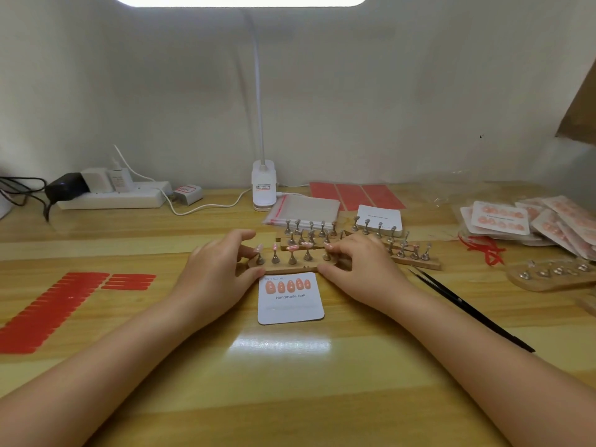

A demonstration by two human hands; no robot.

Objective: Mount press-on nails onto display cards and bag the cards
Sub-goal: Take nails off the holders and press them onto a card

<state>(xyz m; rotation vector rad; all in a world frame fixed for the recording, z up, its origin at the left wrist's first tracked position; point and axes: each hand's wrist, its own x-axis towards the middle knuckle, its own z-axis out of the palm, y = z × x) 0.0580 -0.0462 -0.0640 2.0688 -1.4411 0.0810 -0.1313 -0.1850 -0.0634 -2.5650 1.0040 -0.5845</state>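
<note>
Wooden table (322, 382): both hands (214, 269) on nail stand (292, 267), 5-nail card (290, 298) near.

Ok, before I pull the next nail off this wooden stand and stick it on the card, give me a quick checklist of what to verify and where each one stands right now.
1. Card lies flat in front of the stand: ok.
2. Top row of the card filled with five pink nails: ok.
3. Bottom row free for more nails: ok; whether adhesive is on it, cannot tell.
4. Wooden stand steadied: ok, left hand and right hand hold its ends.
5. Nails left on the stand's holders: ok, several pink ones show.
6. Clear bags ready behind the stands: ok.
</note>
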